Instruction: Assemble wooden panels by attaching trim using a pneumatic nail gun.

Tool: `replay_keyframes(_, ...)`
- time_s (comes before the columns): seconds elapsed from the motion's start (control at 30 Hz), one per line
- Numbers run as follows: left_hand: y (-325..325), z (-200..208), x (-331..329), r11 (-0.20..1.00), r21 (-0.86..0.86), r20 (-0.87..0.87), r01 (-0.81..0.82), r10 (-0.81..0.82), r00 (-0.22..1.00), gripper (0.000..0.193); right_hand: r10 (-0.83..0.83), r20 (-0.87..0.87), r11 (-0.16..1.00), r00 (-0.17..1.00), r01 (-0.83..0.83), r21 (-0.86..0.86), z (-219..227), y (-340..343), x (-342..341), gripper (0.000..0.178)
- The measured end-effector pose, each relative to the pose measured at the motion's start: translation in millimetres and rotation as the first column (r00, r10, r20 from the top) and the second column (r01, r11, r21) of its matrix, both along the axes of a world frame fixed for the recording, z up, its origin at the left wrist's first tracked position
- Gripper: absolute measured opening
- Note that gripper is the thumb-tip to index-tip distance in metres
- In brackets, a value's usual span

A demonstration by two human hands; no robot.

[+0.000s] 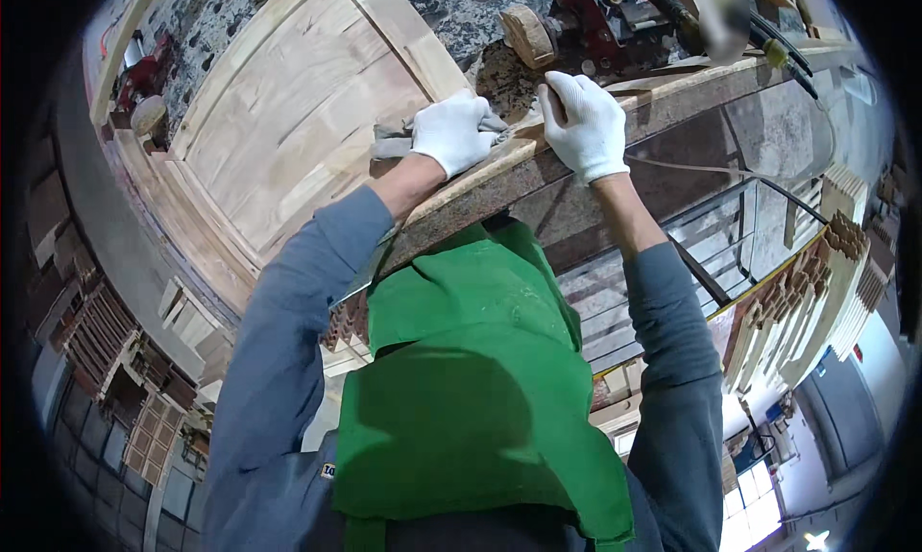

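Observation:
A pale wooden panel door (298, 101) with a raised frame lies on the workbench, ahead and to the left. My left hand (451, 134), in a white glove, is closed on a grey rag (389, 146) that sticks out on both sides of it. This hand rests at the panel's lower right corner, by the bench's front edge. My right hand (584, 125), also gloved in white, is curled at the bench edge, right of the left hand. Whatever its fingers hold, if anything, is hidden. Between the hands lies a light wooden strip (516, 151) along the edge.
Beyond my hands stands a red metal clamp (581, 19) with a round wooden block (528, 36) at its end. Dark hoses (672, 5) run at the upper right. The mottled bench top (451, 5) is stained. Stacked wooden pieces (792, 302) stand at the right, below the bench.

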State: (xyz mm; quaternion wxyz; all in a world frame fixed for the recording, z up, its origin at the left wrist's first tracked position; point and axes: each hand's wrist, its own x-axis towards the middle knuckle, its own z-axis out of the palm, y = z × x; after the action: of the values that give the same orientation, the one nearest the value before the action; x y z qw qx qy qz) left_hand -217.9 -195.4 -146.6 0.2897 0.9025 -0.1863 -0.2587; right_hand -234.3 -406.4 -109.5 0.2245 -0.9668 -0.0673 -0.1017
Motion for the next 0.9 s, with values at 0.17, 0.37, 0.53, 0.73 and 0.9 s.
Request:
replay_keyframes(0.17, -2, -11, 4, 0.982, 0.146, 0.116, -0.121, 0.104, 0.988, 0.031, 0.015, 0.033, 1.000, 0.999, -0.015, 0.001, -5, -4, 9, 0.014)
replay_keyframes(0.37, 20, -11, -2, 0.946, 0.203, 0.136, -0.253, 0.228, 0.964, 0.029, -0.027, 0.027, 1.000, 0.999, 0.027, 0.006, -4, 0, 3, 0.015)
replay_keyframes(0.53, 1, -15, 1, 0.970, 0.153, 0.113, -0.187, 0.171, 0.979, 0.026, -0.047, -0.016, 0.999, 0.999, 0.047, -0.017, 0, 0, 5, 0.010)
replay_keyframes(0.73, -5, -15, -2, 0.991, 0.060, 0.108, -0.117, 0.110, 0.988, 0.023, -0.015, 0.022, 1.000, 1.000, 0.015, 0.001, -5, -3, 4, 0.011)
replay_keyframes(0.9, -1, -13, -8, 0.970, 0.121, 0.110, -0.212, 0.200, 0.974, 0.021, 0.008, 0.044, 1.000, 0.999, -0.010, 0.027, -3, 0, 4, 0.013)
